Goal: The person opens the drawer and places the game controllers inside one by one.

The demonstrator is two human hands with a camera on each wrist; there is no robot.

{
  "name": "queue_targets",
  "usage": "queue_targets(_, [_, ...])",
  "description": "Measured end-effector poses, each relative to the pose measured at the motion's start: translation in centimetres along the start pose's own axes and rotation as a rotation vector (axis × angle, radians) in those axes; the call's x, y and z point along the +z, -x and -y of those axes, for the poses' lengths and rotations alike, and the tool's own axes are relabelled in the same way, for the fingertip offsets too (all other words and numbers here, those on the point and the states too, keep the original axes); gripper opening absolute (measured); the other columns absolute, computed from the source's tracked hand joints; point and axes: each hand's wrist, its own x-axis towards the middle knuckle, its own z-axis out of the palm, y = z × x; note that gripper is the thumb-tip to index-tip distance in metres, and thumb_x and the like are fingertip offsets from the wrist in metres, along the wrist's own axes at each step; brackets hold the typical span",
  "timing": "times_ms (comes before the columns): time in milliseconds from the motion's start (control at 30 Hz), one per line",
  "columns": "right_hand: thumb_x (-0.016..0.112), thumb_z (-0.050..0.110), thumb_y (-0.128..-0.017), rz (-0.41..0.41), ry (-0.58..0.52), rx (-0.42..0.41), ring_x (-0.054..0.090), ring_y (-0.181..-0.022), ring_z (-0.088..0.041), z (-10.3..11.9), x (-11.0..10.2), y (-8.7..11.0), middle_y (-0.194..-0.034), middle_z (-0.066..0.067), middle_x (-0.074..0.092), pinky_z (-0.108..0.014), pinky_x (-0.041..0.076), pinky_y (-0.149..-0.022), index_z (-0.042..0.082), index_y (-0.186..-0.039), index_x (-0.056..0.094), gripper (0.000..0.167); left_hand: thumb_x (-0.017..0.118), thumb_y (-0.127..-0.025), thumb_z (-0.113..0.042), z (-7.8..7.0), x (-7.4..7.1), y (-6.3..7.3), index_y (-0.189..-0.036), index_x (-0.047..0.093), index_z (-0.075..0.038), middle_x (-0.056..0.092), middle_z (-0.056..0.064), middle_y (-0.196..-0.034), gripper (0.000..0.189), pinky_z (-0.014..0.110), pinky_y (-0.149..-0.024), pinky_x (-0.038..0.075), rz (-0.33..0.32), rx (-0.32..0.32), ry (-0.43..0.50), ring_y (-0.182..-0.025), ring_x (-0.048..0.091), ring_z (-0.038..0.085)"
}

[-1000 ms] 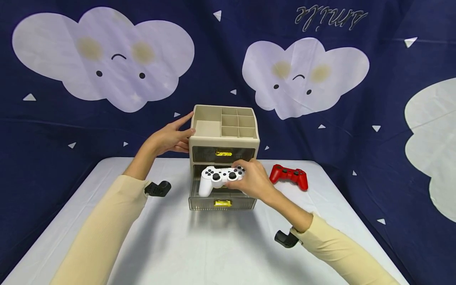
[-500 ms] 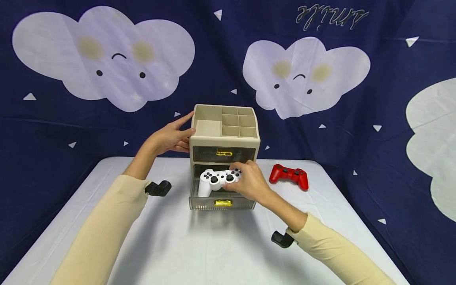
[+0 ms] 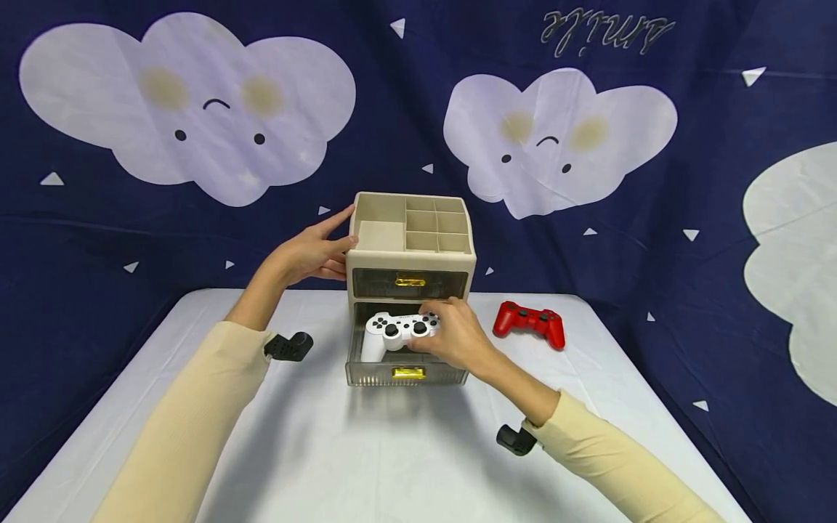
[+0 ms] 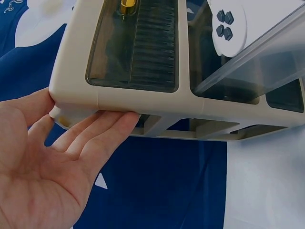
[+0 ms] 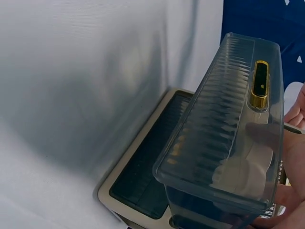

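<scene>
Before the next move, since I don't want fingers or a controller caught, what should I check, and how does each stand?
1. Lower drawer pulled out: ok.
2. Cabinet steadied: ok, left hand against its side.
3. White controller gripped: ok, by the right hand.
4. White controller resting on the drawer's floor: cannot tell.
5. Right hand clear of the drawer: not ok.
6. Red controller apart from the cabinet: ok.

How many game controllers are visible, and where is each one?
2. The white controller, gripped by the right hand, is at least partly inside the pulled-out drawer; the red controller lies on the table, right of the organizer. The closed upper drawer could hide more.
</scene>
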Motion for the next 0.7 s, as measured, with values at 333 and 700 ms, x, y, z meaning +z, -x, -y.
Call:
queue_targets(333, [0.093,0.036,-0.071,0.040,0.019,-0.004,0.063,-0.109,-0.034,-0.16,0.14,0.08,-0.110,-0.012,0.075,-0.047,0.053,-0.094,0.008,-0.112,0.074,0.053,0.049,-0.109,-0.030,0.18,-0.04,0.16,-0.162,0.002,-0.045,0.058,0.031,-0.136,0.072,0.054,-0.101,0.054,-0.007,0.000,-0.009,-0.117,0.066,0.043])
queue_targets(700, [0.094,0.038,-0.069,0.027,0.022,-0.028,0.056,-0.124,-0.040,-0.95,0.91,0.46,-0.113,-0.014,0.072,-0.057,0.044,-0.106,0.010,-0.107,0.076,0.051,0.049,-0.109,-0.030,0.15,0.01,0.18,-0.162,0.003,-0.045,0.059,0.031,-0.135,0.072,0.053,-0.099,0.055,-0.015,0.003,-0.013,-0.115,0.068,0.042])
